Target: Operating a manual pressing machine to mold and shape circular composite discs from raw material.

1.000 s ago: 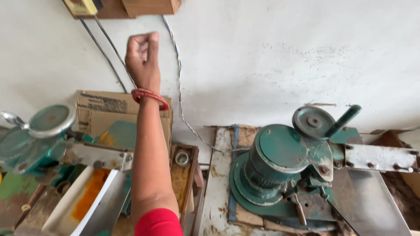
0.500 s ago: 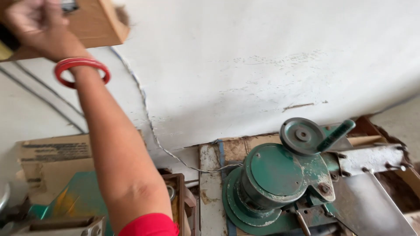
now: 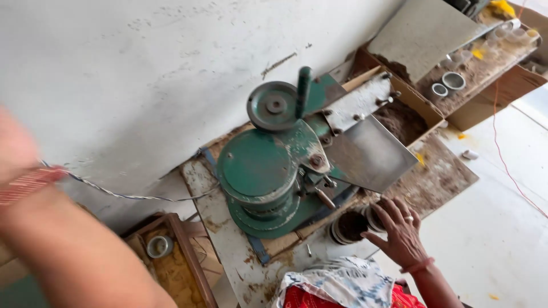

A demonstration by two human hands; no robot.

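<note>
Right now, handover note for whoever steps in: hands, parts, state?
Left hand: raised at the frame's left edge, blurred; grip unreadable. A twisted wire runs from it toward the wall.
Right hand: open, fingers spread on the stack of round cups at the base of the green press.
Metal chute is bare; brown powder fills the box behind it.
One small cup lies in the wooden tray on the left.
No cup is visibly seated in the press.

Worn wooden worktop [image 3: 228, 251] against white wall, paint flaking. Green press machine [image 3: 274, 171] bolted on top. Small metal cups [image 3: 348, 227] stacked at front edge. Brown powder [image 3: 434, 177] scattered right.
</note>
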